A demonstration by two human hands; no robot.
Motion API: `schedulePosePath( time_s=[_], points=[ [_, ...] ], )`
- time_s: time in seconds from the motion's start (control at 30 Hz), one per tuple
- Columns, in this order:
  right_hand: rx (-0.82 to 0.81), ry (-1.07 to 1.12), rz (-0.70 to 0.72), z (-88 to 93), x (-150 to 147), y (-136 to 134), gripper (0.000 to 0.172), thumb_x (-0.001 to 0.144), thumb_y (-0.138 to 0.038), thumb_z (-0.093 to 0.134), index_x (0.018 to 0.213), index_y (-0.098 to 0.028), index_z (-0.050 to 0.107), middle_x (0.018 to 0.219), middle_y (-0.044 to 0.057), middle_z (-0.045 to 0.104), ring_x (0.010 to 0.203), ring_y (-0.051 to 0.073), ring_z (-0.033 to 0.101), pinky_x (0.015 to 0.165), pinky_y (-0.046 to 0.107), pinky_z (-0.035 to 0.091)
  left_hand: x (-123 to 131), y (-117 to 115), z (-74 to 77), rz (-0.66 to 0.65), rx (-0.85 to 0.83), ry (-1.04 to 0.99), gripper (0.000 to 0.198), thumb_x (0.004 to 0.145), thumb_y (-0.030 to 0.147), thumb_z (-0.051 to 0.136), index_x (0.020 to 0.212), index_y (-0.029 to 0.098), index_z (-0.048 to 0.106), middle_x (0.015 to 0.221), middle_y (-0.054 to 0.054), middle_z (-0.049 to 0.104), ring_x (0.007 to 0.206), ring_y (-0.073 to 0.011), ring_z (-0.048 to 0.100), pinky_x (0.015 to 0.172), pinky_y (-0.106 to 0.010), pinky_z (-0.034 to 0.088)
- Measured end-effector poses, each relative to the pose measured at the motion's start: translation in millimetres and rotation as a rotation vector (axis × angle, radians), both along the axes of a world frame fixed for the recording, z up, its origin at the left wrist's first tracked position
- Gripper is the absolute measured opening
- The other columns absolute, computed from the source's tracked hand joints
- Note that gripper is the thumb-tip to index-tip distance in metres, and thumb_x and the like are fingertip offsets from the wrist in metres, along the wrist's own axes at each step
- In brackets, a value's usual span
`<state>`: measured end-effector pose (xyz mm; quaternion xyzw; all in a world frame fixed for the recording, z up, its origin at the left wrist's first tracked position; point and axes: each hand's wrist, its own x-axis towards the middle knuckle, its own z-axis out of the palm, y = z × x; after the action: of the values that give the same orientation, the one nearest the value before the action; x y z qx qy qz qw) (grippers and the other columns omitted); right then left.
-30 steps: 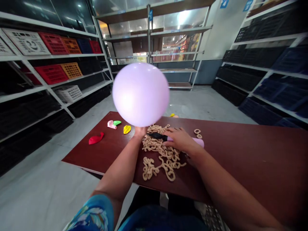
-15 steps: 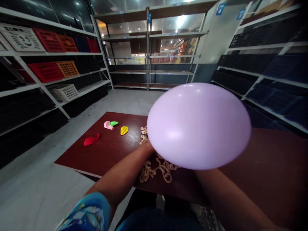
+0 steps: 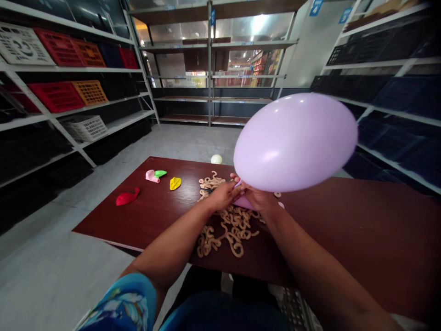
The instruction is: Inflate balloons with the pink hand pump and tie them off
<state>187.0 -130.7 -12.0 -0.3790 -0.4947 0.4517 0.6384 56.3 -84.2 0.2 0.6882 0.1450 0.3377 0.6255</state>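
Note:
A large inflated lilac balloon [image 3: 296,142] tilts up to the right above the table. At its lower left end, by the neck, my left hand [image 3: 223,195] and my right hand [image 3: 260,198] meet, both with fingers closed on it. The neck itself is mostly covered by my fingers. Just below the hands shows a pinkish-lilac piece [image 3: 244,202], partly hidden, whose kind I cannot make out. Beneath and around them lies a heap of tan curly, cord-like pieces [image 3: 236,225], with something dark among those near my left hand.
On the dark red table [image 3: 138,220] lie a limp red balloon [image 3: 127,196], a pink one [image 3: 151,175], a green one [image 3: 160,174] and a yellow one [image 3: 175,183]. A pale round object [image 3: 216,159] shows beyond the far edge. Shelves with crates [image 3: 57,96] surround the floor.
The lilac balloon has moved up and away, tilting to the right. Both hands, previously hidden behind it, now show at its neck, along with the pinkish-lilac piece and more curly pieces.

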Motion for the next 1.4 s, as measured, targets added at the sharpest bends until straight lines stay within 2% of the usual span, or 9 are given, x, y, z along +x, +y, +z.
schedulePosePath(
  time_s=[0.1, 0.27, 0.5, 0.7, 0.9, 0.97, 1.07, 1.2, 1.4],
  points=[
    [-0.055, 0.161, -0.017, 2.8, -3, 1, 0.019, 0.066, -0.033, 0.067, 0.082, -0.025, 0.061, 0.082, -0.003, 0.064, 0.075, 0.012, 0.058, 0.068, 0.027, 0.049, -1, -3, 1.8, 0.014, 0.006, -0.04, 0.014, 0.073, 0.028, 0.062, 0.067, 0.016, 0.059, 0.051, 0.001, 0.05, 0.044, -0.01, 0.041, 0.045, -0.021, 0.03],
    [-0.1, 0.268, 0.004, 6.8, -6, 3, 0.017, 0.065, -0.033, 0.07, 0.076, -0.024, 0.062, 0.072, -0.005, 0.062, 0.063, 0.008, 0.055, 0.062, 0.022, 0.049, 4, -12, 4.3, -0.032, -0.436, -0.158, 0.017, 0.074, 0.028, 0.061, 0.065, 0.014, 0.055, 0.052, 0.001, 0.044, 0.045, -0.0096, 0.04, 0.047, -0.023, 0.031],
    [-0.077, 0.247, 0.116, 8.7, -4, -5, 0.02, 0.069, -0.035, 0.066, 0.086, -0.028, 0.06, 0.079, -0.006, 0.061, 0.066, 0.01, 0.056, 0.057, 0.025, 0.049, 3, -16, 14.6, -0.15, -0.55, -0.173, 0.021, 0.079, 0.029, 0.056, 0.065, 0.013, 0.053, 0.051, 0.001, 0.038, 0.044, -0.0078, 0.037, 0.042, -0.021, 0.028],
    [-0.1, 0.14, 0.147, 17.1, -12, -10, 0.03, 0.063, -0.036, 0.068, 0.089, -0.024, 0.057, 0.081, -0.002, 0.06, 0.07, 0.014, 0.057, 0.057, 0.029, 0.051, 0, -9, 14.5, -0.143, -0.879, -0.187, 0.015, 0.08, 0.018, 0.055, 0.067, 0.013, 0.05, 0.051, 0.003, 0.036, 0.041, -0.0055, 0.038, 0.04, -0.018, 0.026],
    [0.108, -0.254, -0.219, 16.7, -25, -13, 0.052, 0.062, -0.025, 0.071, 0.108, -0.026, 0.046, 0.112, 0.002, 0.053, 0.084, 0.013, 0.058, 0.075, 0.031, 0.05, -10, 17, 20.6, 0.026, -0.871, -0.45, 0.017, 0.084, 0.022, 0.049, 0.069, 0.015, 0.05, 0.051, 0.004, 0.037, 0.042, -0.0042, 0.04, 0.039, -0.015, 0.028],
    [0.168, -0.517, -0.273, 17.8, -32, -18, 0.043, 0.068, -0.027, 0.066, 0.107, -0.025, 0.047, 0.107, 0.002, 0.055, 0.083, 0.013, 0.058, 0.073, 0.029, 0.048, -16, 30, 20.5, 0.16, -0.869, -0.546, 0.02, 0.086, 0.024, 0.045, 0.069, 0.015, 0.049, 0.05, 0.005, 0.036, 0.042, -0.0035, 0.04, 0.039, -0.014, 0.028],
    [0.272, -0.917, 0.009, 22.1, -41, -27, 0.012, 0.077, -0.025, 0.056, 0.089, -0.021, 0.058, 0.085, 0.001, 0.06, 0.076, 0.012, 0.055, 0.073, 0.027, 0.044, -21, 47, 13.7, 0.324, -0.855, -0.633, 0.021, 0.087, 0.026, 0.045, 0.069, 0.016, 0.048, 0.05, 0.005, 0.036, 0.041, -0.0031, 0.04, 0.039, -0.014, 0.028],
    [0.263, -1.162, 0.503, 26.2, -48, -35, 0.008, 0.078, -0.022, 0.055, 0.08, -0.02, 0.063, 0.077, 0.0, 0.06, 0.07, 0.01, 0.053, 0.067, 0.023, 0.041, -23, 60, 1.2, 0.423, -0.832, -0.674, 0.022, 0.085, 0.028, 0.048, 0.067, 0.016, 0.046, 0.05, 0.006, 0.037, 0.041, -0.0031, 0.039, 0.038, -0.014, 0.026],
    [0.13, -1.378, 0.603, 20.7, -53, -37, 0.009, 0.068, -0.012, 0.058, 0.071, -0.02, 0.063, 0.076, 0.001, 0.06, 0.068, 0.012, 0.052, 0.063, 0.025, 0.039, -22, 60, -0.4, 0.482, -0.864, -0.637, 0.025, 0.084, 0.032, 0.05, 0.066, 0.016, 0.045, 0.049, 0.006, 0.037, 0.039, -0.0034, 0.038, 0.037, -0.014, 0.026]
  ],
)
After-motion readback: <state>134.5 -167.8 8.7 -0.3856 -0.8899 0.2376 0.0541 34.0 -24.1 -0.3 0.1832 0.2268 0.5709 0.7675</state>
